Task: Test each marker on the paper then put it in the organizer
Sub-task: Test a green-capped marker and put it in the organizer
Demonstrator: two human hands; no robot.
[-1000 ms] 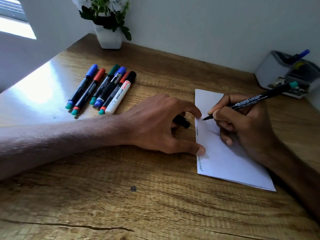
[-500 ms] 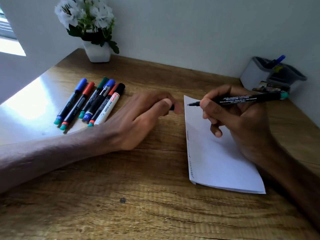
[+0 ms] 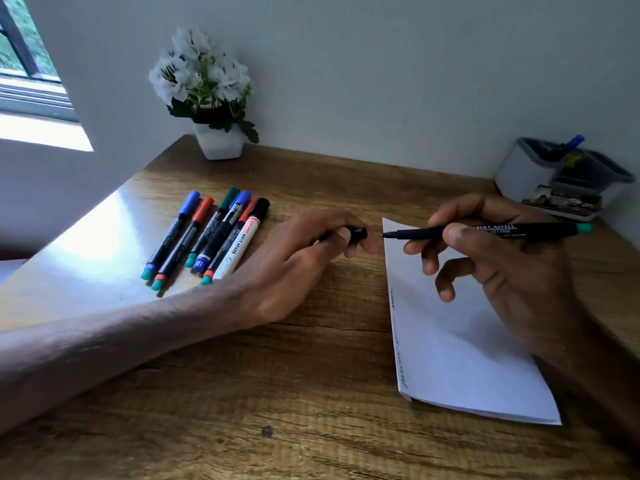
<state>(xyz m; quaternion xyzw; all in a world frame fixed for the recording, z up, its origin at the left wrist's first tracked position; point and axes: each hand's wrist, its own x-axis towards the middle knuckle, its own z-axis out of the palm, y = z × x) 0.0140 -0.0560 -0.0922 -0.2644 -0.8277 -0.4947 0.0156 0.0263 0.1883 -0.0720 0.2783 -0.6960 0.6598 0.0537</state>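
My right hand [image 3: 502,258] grips an uncapped black fine marker [image 3: 485,232], held level above the far edge of the white paper [image 3: 460,358], tip pointing left. My left hand [image 3: 304,258] pinches the marker's black cap [image 3: 358,233] just left of the tip, a small gap between them. Short test scribbles run along the paper's left edge. Several capped markers [image 3: 211,233] lie side by side on the wooden desk [image 3: 277,393] at the left. The grey organizer [image 3: 561,178] stands at the back right with a blue pen in it.
A white pot of white flowers [image 3: 218,98] stands at the desk's back left corner against the wall. A window is at the far left. The desk's right edge runs close behind the organizer.
My right hand lifted the marker off the paper and turned it level. My left hand left the paper's edge and brought the cap up near the tip. The view tilted up.
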